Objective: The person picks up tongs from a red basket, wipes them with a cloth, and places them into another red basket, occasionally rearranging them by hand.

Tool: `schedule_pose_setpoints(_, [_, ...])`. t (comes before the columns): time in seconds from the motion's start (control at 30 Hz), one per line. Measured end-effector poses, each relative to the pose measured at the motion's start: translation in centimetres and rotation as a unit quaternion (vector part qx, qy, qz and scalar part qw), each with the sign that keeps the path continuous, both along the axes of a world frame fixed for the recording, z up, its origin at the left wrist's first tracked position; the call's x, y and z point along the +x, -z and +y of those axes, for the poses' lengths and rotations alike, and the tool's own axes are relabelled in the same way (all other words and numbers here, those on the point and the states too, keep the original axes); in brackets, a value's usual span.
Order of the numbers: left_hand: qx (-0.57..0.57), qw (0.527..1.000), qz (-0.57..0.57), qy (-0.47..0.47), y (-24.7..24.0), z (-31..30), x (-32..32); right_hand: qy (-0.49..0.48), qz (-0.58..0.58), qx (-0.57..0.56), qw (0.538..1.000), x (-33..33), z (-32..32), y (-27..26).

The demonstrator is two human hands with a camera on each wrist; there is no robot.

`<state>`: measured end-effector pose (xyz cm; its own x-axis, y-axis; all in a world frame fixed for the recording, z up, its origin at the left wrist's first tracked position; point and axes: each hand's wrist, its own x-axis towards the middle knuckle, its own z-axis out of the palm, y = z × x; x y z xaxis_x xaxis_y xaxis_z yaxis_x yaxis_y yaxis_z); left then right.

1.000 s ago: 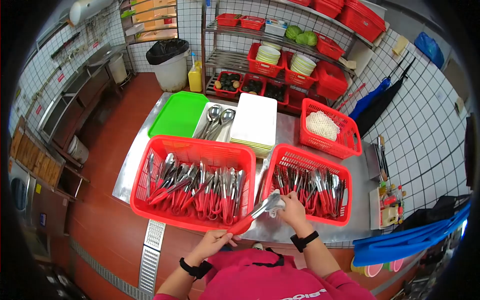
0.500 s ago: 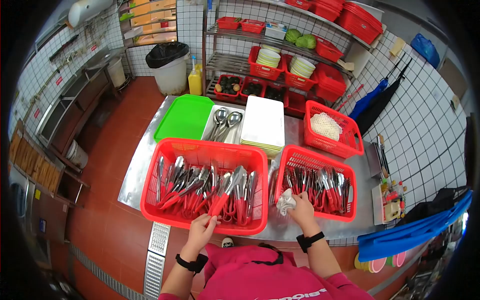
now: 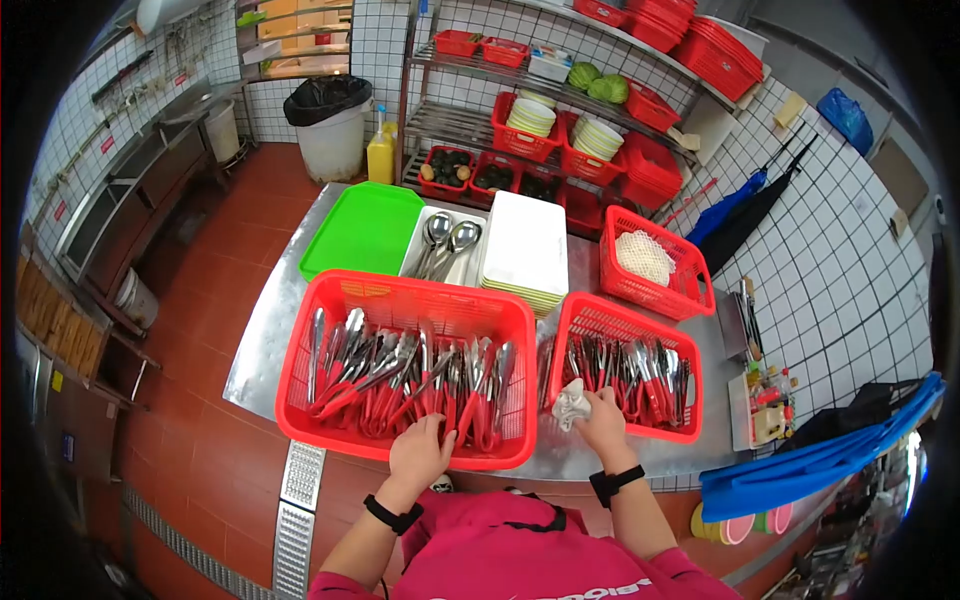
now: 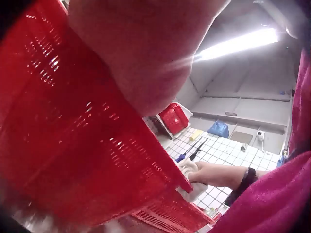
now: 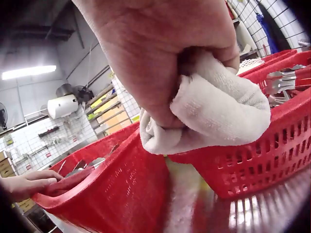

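Observation:
Many red-handled metal tongs (image 3: 385, 385) lie in the large red basket (image 3: 400, 456). My left hand (image 3: 420, 455) is at that basket's near rim, thumb and fingers at a red tongs handle; in the right wrist view this hand (image 5: 26, 186) is beside a red handle (image 5: 73, 182). The left wrist view hides its fingertips. My right hand (image 3: 603, 425) grips a crumpled white cloth (image 3: 571, 405) in front of the smaller red basket (image 3: 655, 433), which holds more tongs (image 3: 650, 375). In the right wrist view the cloth (image 5: 218, 109) is folded between curled fingers.
Behind the baskets are a green tray (image 3: 362, 230), large spoons (image 3: 450, 240) in a white container and a stack of white trays (image 3: 525, 245). A red basket (image 3: 655, 290) with a netted white item stands at the back right of the metal table (image 3: 262, 335).
My left hand lowered tongs from between the baskets into the large basket and came down to its near rim. The right hand, still holding the cloth, moved away from those tongs.

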<state>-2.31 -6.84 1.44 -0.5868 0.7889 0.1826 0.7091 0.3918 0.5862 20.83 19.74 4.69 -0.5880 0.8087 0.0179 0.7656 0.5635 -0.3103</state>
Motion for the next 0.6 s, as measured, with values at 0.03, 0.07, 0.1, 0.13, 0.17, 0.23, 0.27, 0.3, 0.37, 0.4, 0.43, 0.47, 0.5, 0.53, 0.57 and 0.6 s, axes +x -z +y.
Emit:
schedule_pose_setpoints(0.03, [0.005, 1.000, 0.005, 0.002, -0.1, 0.0, 0.0, 0.000, 0.001, 0.002, 1.000, -0.1, -0.1, -0.2])
schedule_pose_setpoints(0.07, [0.010, 1.000, 0.009, 0.003, -0.2, 0.1, -0.1, 0.000, 0.003, 0.005, 1.000, -0.2, -0.3, -0.3])
schedule_pose_setpoints(0.1, [0.000, 1.000, -0.012, 0.008, -0.6, 0.0, -0.1, 0.001, 0.002, 0.005, 1.000, -0.1, -0.3, -0.3])
schedule_pose_setpoints(0.13, [0.000, 1.000, -0.013, 0.009, -0.5, 0.0, 0.0, 0.001, 0.002, 0.003, 1.000, -0.2, -0.3, -0.4])
schedule_pose_setpoints(0.17, [0.018, 1.000, -0.010, 0.009, -0.4, 0.0, 0.0, -0.001, 0.003, 0.003, 1.000, -0.2, -0.3, -0.5])
schedule_pose_setpoints(0.23, [0.037, 0.999, -0.007, 0.006, -0.8, -0.1, -0.1, 0.001, -0.002, 0.003, 1.000, -0.4, -0.3, -0.7])
schedule_pose_setpoints(0.27, [0.029, 0.999, -0.019, 0.021, -1.2, -0.4, -0.2, 0.003, -0.007, 0.002, 1.000, -0.5, -0.3, -0.8])
schedule_pose_setpoints(0.3, [0.021, 0.999, -0.031, 0.037, -1.4, -0.5, -0.3, 0.001, -0.008, 0.002, 1.000, -0.5, -0.2, -0.7])
schedule_pose_setpoints(0.37, [0.032, 0.998, -0.034, 0.039, -0.9, -0.6, -0.6, -0.003, -0.010, 0.001, 1.000, -0.4, -0.1, -0.6])
schedule_pose_setpoints(0.4, [0.043, 0.997, -0.037, 0.043, -0.8, -0.6, -0.7, -0.005, -0.013, 0.000, 1.000, -0.5, 0.0, -0.7])
schedule_pose_setpoints(0.43, [0.046, 0.998, -0.040, 0.032, -0.7, -0.6, -0.7, -0.008, -0.009, 0.003, 1.000, -0.5, 0.0, -0.7])
schedule_pose_setpoints(0.47, [0.047, 0.998, -0.045, 0.022, -0.6, -0.4, -0.6, -0.009, -0.006, 0.004, 1.000, -0.4, 0.0, -0.7])
schedule_pose_setpoints(0.5, [0.041, 0.998, -0.053, -0.002, -0.4, -0.2, -0.4, -0.011, -0.011, -0.001, 1.000, -0.3, 0.0, -0.7])
schedule_pose_setpoints(0.53, [0.024, 0.998, -0.061, -0.024, -0.2, 0.1, -0.3, -0.015, -0.002, -0.002, 1.000, -0.2, 0.1, -0.6])
schedule_pose_setpoints(0.57, [0.007, 0.996, -0.080, -0.047, -0.2, 0.3, -0.2, -0.018, 0.010, -0.001, 1.000, -0.2, 0.2, -0.5])
schedule_pose_setpoints(0.6, [-0.009, 0.993, -0.096, -0.070, -0.2, 0.7, -0.1, -0.019, 0.010, -0.003, 1.000, -0.2, 0.2, -0.6])
